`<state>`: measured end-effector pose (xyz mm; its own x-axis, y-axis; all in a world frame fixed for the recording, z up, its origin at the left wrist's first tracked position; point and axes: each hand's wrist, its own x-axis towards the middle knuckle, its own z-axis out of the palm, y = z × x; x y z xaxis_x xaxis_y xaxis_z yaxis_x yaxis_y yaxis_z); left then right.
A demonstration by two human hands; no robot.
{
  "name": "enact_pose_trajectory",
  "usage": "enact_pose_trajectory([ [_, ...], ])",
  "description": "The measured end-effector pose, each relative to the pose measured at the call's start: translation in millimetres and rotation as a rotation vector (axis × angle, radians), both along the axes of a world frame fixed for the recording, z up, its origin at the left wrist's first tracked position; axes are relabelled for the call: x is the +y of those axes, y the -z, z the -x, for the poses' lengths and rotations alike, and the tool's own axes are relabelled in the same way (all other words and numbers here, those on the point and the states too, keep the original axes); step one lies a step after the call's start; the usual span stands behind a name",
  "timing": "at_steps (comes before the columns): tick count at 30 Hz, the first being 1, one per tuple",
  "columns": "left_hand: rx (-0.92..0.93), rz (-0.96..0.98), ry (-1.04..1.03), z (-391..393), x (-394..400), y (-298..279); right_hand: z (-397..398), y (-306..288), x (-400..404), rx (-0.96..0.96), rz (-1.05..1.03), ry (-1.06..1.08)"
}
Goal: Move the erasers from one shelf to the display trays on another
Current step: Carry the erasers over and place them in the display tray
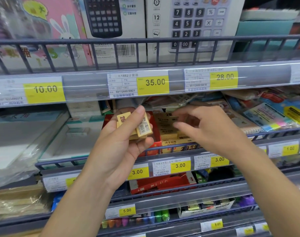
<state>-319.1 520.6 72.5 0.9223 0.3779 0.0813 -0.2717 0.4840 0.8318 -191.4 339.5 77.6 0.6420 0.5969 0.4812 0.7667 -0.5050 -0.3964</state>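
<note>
4 wire-fronted shelves fill the view, a shop stationery rack, each with a clear price strip and yellow tags. Top shelf (pixel 145 40): calculator boxes (pixel 193 23) and a pink rabbit box (pixel 60 23); tags below read 10.00, 35.00, 28.00. Middle shelf (pixel 162 152): flat clear-wrapped packs at left, colourful packets at right, and between them a yellow display tray (pixel 178 145) marked 2B beside a red tray (pixel 156 130). Tags under it read 3.00, 3.00, 3.00, 1.00. Next shelf down holds a red open carton (pixel 162 183); lowest visible row has highlighters (pixel 145 218) and a 5.00 tag.

Left hand (pixel 121 144) is raised palm-up in front of the red tray, fingers curled, gripping a small stack of yellow erasers (pixel 137 127). Thumb presses on top of the stack. Long axes run tilted, lower ends toward the palm, upper ends up and slightly left; 1 face shows "2B", another shows a barcode label facing the camera. Exact count in the stack cannot be told.

Right hand (pixel 202 129) reaches over the yellow tray, back of hand to camera, thumb and forefinger pinched on 1 eraser (pixel 174 118), blurred. It sits just above the erasers already lying flat in the tray (pixel 168 130); its long axis looks roughly left-right, but motion blur makes that uncertain. Both forearms come up from the bottom edge, well apart.
</note>
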Motion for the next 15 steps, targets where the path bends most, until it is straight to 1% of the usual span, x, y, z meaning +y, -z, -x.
enact_pose_trajectory([
  [1,-0.007,-0.009,0.012,-0.1,-0.9,0.5,14.2,-0.4,4.1,0.082,-0.171,-0.143],
  [2,-0.015,-0.017,0.023,-0.3,-2.1,0.8,29.0,-1.7,9.5,0.175,-0.299,-0.287],
  [3,-0.021,-0.026,0.033,-0.2,-3.4,1.4,42.2,-1.9,14.5,0.250,-0.373,-0.391],
  [4,-0.026,-0.038,0.044,0.0,-4.5,1.7,52.0,-1.7,19.2,0.291,-0.403,-0.449],
  [5,-0.028,-0.051,0.053,0.5,-5.4,2.1,57.9,-1.2,23.6,0.303,-0.406,-0.465],
  [7,-0.017,-0.075,0.054,1.8,-6.0,4.0,63.2,-0.3,29.1,0.327,-0.404,-0.430],
  [10,0.008,-0.127,0.029,4.7,-4.4,6.5,63.5,-0.7,30.5,0.474,-0.508,-0.467],
  [12,0.011,-0.145,0.022,7.1,-2.0,7.2,61.1,-0.3,28.0,0.517,-0.584,-0.471],
  [13,0.011,-0.148,0.023,8.8,-0.4,7.7,60.4,0.1,26.5,0.502,-0.603,-0.449],
  [15,0.008,-0.141,0.034,11.7,2.8,8.8,58.5,2.8,25.0,0.383,-0.585,-0.368],
])
